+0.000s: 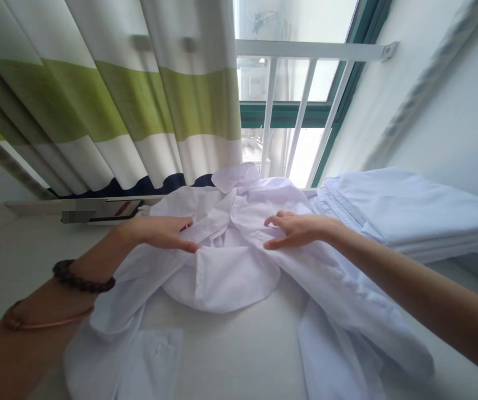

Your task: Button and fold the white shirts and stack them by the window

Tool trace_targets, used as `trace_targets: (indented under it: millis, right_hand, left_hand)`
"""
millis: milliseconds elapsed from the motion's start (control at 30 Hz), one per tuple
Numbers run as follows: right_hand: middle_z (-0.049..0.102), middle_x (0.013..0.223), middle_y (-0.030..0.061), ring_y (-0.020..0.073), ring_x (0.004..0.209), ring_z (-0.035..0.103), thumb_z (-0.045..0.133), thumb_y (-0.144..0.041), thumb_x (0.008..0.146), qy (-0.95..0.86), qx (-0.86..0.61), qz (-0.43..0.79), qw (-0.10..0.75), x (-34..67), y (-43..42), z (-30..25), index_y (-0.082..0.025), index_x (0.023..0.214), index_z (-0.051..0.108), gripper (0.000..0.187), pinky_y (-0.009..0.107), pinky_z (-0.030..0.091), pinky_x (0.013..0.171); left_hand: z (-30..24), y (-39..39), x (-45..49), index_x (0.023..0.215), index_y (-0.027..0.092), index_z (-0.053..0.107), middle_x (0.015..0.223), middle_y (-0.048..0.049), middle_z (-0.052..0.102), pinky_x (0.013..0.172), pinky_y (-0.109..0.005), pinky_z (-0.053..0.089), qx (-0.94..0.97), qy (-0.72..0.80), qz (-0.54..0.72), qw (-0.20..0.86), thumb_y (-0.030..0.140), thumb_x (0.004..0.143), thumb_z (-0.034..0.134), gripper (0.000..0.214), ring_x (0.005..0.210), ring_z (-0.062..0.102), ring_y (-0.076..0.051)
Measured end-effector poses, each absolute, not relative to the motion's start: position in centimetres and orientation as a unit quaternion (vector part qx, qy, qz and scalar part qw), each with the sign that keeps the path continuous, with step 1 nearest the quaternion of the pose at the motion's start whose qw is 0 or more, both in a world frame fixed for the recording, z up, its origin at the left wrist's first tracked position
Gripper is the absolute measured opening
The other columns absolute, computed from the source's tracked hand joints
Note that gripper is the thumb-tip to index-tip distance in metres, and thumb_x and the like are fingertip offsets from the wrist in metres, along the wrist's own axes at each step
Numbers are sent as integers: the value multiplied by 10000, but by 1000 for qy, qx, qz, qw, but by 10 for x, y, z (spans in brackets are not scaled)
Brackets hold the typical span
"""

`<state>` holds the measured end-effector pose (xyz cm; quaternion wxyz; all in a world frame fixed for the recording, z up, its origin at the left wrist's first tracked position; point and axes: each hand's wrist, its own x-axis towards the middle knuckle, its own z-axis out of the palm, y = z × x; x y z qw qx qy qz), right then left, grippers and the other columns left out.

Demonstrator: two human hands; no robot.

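A white long-sleeved shirt [226,283] lies in front of me, its collar [236,176] toward the window and its sleeves spread toward me on both sides. The front is bunched in folds near the collar. On the left side of these folds rests my left hand [166,232], thumb and fingers apart, fingertips touching the cloth. Opposite it, my right hand [297,229] lies on the other side of the front with its fingers spread. Both hands are open. Dark beads and a thin reddish band circle my left wrist and forearm.
Folded white cloth [422,208] is stacked at the right. A phone-like dark-edged object [116,210] lies by the back edge at left. The pale surface [230,355] ends at a curtain [126,100] and a window with white railings [299,119].
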<state>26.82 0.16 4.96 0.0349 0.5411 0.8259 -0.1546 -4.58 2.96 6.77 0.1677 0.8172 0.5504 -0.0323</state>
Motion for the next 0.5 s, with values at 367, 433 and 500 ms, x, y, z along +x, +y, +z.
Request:
trace_targets:
  millis: [367,433,500]
  right_hand:
    - [516,609,25,147,583,463,471,-273,883,809,571,-39,-137,290,21,90,-186,623,542,283,283,323,575]
    - [534,648,29,148,608,476,441,-332,903,790,567,-15,-233,291,19,106,-180,641,570,329,288,329,592]
    - [576,775,49,155,682,509,499,-355,870,791,532,2,-301,286,13,112,-173,665,614,298,294,352,642]
  left_hand:
    - [91,14,-42,1173,175,475,953,-37,644,619,-243,459,692,539,330,348,411,841,533,412,706,591,-142]
    - [101,15,-33,1211,176,450,949,-43,645,579,-232,458,644,531,395,383,406,825,559,462,659,587,-126]
    - [99,16,-22,1247,190,440,979,-60,662,575,-246,476,657,530,347,409,451,794,590,544,690,624,-160]
